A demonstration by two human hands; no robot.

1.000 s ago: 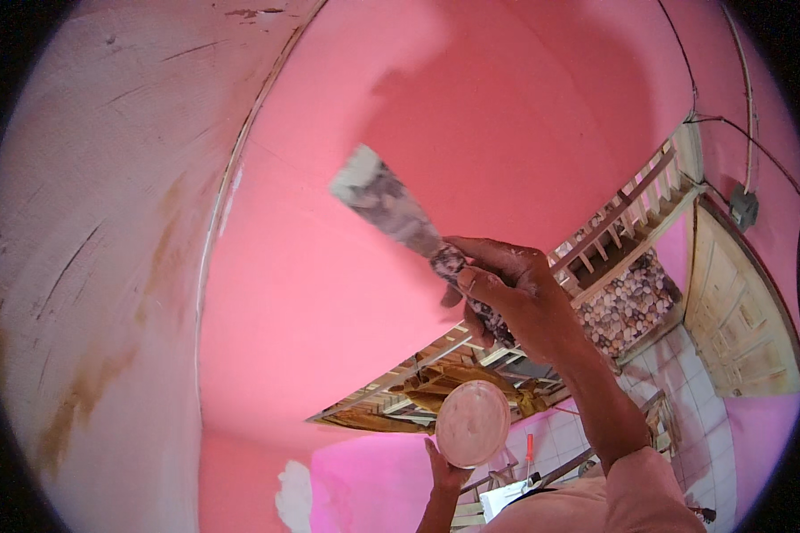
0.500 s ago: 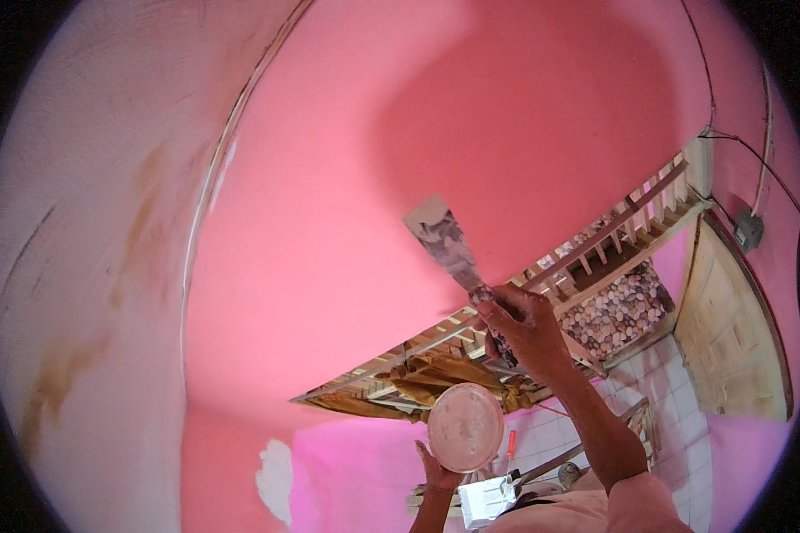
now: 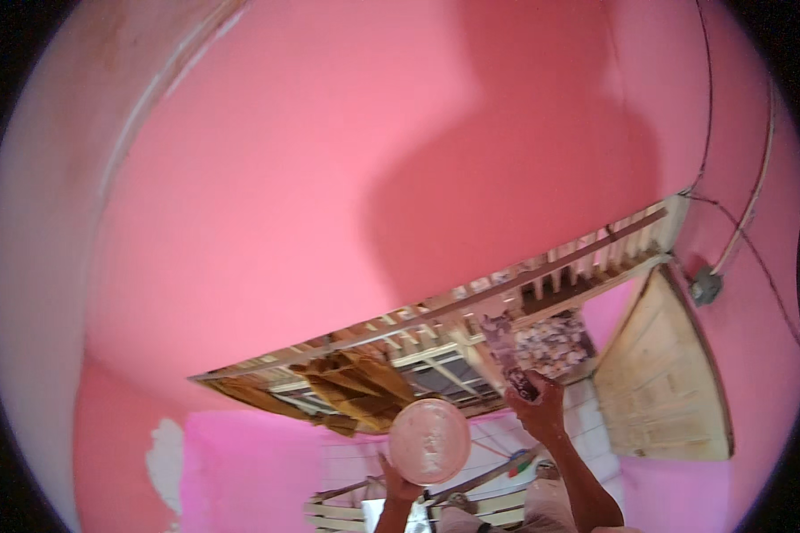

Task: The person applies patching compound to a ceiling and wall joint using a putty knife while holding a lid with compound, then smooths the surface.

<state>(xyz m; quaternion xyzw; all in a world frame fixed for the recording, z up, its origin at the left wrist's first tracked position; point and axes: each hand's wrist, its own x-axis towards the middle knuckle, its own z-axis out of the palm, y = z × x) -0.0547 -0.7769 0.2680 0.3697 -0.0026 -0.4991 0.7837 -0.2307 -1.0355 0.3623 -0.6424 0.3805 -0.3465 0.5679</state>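
Note:
In my right hand (image 3: 540, 404) is a putty knife (image 3: 498, 336), gripped by its dark, smeared handle with the fingers closed around it. Its wide blade points up and slightly left, spotted with pale and dark residue. My left hand (image 3: 400, 482) holds a round, pale pink tub (image 3: 429, 425) from below and the side. Some whitish paste shows inside the tub. A gap separates the knife from the tub. Beyond both hands rises the pink wall (image 3: 267, 195), with a large shadow (image 3: 516, 169) of a person on it.
A slatted wooden window frame (image 3: 596, 253) with a brown curtain (image 3: 356, 386) runs along the wall. To the right are a wooden door (image 3: 667, 373), a cable and a grey box (image 3: 706, 286). Wooden slats (image 3: 347, 515) and white floor tiles (image 3: 587, 422) lie below. A white patch (image 3: 164, 462) marks the left wall.
My right hand has come down with the putty knife, away from the pink wall face. The tub has shifted slightly left and down in view. The whole view has turned too.

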